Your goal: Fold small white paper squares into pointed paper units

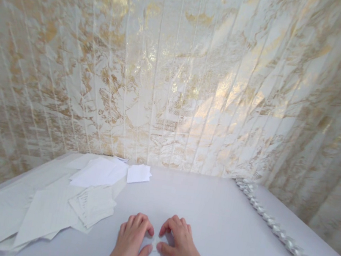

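Observation:
My left hand point(132, 240) and my right hand point(181, 246) face each other low over the white tabletop, fingers curled. A small piece of white paper point(155, 243), possibly folded, lies between them. The thumb and fingertips of each hand close on its edges from either side. Its shape is hard to make out against the white surface.
Loose white sheets point(49, 208) overlap on the left, with a stack of smaller paper pieces point(96, 204) on top. Another small paper stack point(138, 174) lies at the back edge. A silvery braided strip point(282, 235) runs along the right. Patterned curtains point(179, 69) hang behind.

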Demonstrator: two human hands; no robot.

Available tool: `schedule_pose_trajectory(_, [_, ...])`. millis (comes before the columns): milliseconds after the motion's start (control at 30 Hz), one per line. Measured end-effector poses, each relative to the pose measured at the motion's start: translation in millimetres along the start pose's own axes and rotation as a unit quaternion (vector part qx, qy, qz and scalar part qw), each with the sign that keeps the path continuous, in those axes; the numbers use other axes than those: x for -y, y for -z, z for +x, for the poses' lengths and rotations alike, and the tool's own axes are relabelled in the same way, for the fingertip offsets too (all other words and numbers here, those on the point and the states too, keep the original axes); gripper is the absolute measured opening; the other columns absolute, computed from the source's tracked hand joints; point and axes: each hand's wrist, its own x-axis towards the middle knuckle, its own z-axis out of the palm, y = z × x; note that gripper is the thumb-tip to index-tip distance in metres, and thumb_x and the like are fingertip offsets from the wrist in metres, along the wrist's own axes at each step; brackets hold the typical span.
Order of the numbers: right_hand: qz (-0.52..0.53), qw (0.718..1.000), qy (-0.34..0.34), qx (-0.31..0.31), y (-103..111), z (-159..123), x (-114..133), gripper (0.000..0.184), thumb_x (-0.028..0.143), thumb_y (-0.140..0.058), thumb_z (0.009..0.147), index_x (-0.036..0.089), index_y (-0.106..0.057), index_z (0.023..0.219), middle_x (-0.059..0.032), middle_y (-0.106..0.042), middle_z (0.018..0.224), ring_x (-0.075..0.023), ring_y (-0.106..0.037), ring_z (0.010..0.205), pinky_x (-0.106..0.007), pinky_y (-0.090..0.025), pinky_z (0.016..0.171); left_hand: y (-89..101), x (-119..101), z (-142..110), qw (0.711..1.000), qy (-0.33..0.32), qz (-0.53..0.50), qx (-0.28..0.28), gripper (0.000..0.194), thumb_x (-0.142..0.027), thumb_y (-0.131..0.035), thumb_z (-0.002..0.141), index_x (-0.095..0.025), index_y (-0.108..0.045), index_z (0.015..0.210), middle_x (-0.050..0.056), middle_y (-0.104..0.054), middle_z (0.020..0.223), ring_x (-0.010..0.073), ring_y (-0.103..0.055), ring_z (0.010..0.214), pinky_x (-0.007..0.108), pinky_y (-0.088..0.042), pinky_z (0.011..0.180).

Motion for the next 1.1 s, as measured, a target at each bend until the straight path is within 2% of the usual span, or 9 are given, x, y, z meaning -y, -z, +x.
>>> schedule_pose_trajectory(133, [0.012, 1.0, 0.001, 0.026, 5.5, -0.5, -3.0, 0.03, 0.005, -0.056, 0.068, 0.022, -0.063, 0.092, -0.0011, -0.061, 0.098, -0.0215, -0.053, 0.101, -0.037, -0.034, 0.092, -3.4, 4.5, -3.1, 1.0, -0.013, 0.003, -0.014, 0.027, -0.014, -0.055, 0.076, -0.022, -0.06, 0.101, 0.005, -0.059, 0.109, 0.0261, -0.051, 0.106, 0.038, -0.036, 0.089])
schedule_pose_trajectory(367, [0.041, 0.997, 0.054, 0.023, 3.6, -4.0, -9.7, 0.031, 0.006, -0.061, 0.067, 0.022, -0.065, 0.093, -0.0008, -0.064, 0.098, -0.0214, -0.054, 0.097, -0.036, -0.036, 0.091, -10.5, 10.2, -7.5, 0.991, -0.124, 0.041, -0.036, 0.021, -0.013, -0.055, 0.085, -0.025, -0.062, 0.101, 0.005, -0.06, 0.109, 0.0246, -0.05, 0.102, 0.035, -0.036, 0.086])
schedule_pose_trajectory(467, [0.042, 0.996, 0.073, 0.01, -0.1, -5.1, -9.0, 0.027, 0.003, -0.062, 0.066, 0.021, -0.063, 0.087, -0.0002, -0.063, 0.092, -0.02, -0.054, 0.092, -0.033, -0.038, 0.087, -10.8, 6.5, -8.1, 0.99, -0.124, 0.033, -0.058, 0.027, -0.004, -0.057, 0.076, -0.023, -0.061, 0.095, 0.004, -0.061, 0.102, 0.024, -0.05, 0.097, 0.035, -0.035, 0.083])
schedule_pose_trajectory(600, [0.052, 0.992, 0.112, 0.023, -2.3, -6.1, -10.4, 0.025, -0.001, -0.063, 0.066, 0.02, -0.062, 0.082, 0.0021, -0.062, 0.086, -0.0175, -0.057, 0.087, -0.035, -0.035, 0.092, -9.3, 3.6, -8.5, 0.99, -0.123, 0.025, -0.06, 0.029, 0.0, -0.057, 0.068, -0.023, -0.056, 0.086, 0.001, -0.061, 0.09, 0.0216, -0.051, 0.087, 0.033, -0.035, 0.078])
schedule_pose_trajectory(700, [0.048, 0.99, 0.127, 0.027, -2.2, -6.6, -13.5, 0.021, 0.008, -0.073, 0.071, 0.019, -0.065, 0.086, 0.0015, -0.062, 0.084, -0.0181, -0.056, 0.084, -0.034, -0.037, 0.086, -6.8, 6.4, -8.2, 0.993, -0.112, 0.02, -0.034, 0.022, -0.007, -0.065, 0.072, -0.022, -0.056, 0.087, 0.0, -0.061, 0.089, 0.0213, -0.053, 0.086, 0.033, -0.035, 0.077])
schedule_pose_trajectory(767, [0.052, 0.99, 0.13, 0.025, -2.3, -6.2, -15.5, 0.018, 0.02, -0.076, 0.078, 0.019, -0.067, 0.093, 0.0002, -0.063, 0.085, -0.0185, -0.056, 0.082, -0.032, -0.039, 0.081, -4.8, 9.6, -7.8, 0.993, -0.116, 0.014, -0.01, 0.014, -0.021, -0.069, 0.081, -0.022, -0.058, 0.089, 0.001, -0.062, 0.092, 0.022, -0.054, 0.088, 0.033, -0.036, 0.077])
schedule_pose_trajectory(867, [0.047, 0.989, 0.138, 0.017, -4.3, -4.7, -17.2, 0.009, 0.023, -0.073, 0.083, 0.02, -0.069, 0.09, -0.0003, -0.063, 0.083, -0.0184, -0.056, 0.081, -0.031, -0.04, 0.079, -2.8, 13.0, -7.1, 0.99, -0.14, 0.017, 0.001, 0.017, -0.039, -0.058, 0.094, -0.022, -0.06, 0.091, 0.002, -0.063, 0.094, 0.0224, -0.055, 0.091, 0.034, -0.036, 0.078])
schedule_pose_trajectory(933, [0.026, 0.989, 0.146, 0.007, -6.4, -3.9, -16.8, 0.007, 0.017, -0.073, 0.08, 0.02, -0.07, 0.085, -0.0004, -0.064, 0.082, -0.0187, -0.057, 0.082, -0.031, -0.04, 0.08, -2.5, 13.0, -6.3, 0.989, -0.144, 0.027, 0.007, 0.019, -0.038, -0.053, 0.098, -0.022, -0.06, 0.089, 0.002, -0.064, 0.093, 0.0221, -0.056, 0.09, 0.033, -0.036, 0.078])
schedule_pose_trajectory(1100, [0.0, 0.99, 0.138, 0.009, -8.8, -5.2, -12.6, 0.016, 0.004, -0.068, 0.076, 0.02, -0.068, 0.078, 0.0011, -0.062, 0.078, -0.0166, -0.056, 0.077, -0.025, -0.039, 0.071, -1.5, 8.2, -4.7, 0.991, -0.121, 0.048, 0.018, 0.007, -0.022, -0.061, 0.09, -0.022, -0.06, 0.083, -0.001, -0.066, 0.089, 0.0214, -0.057, 0.087, 0.032, -0.036, 0.075])
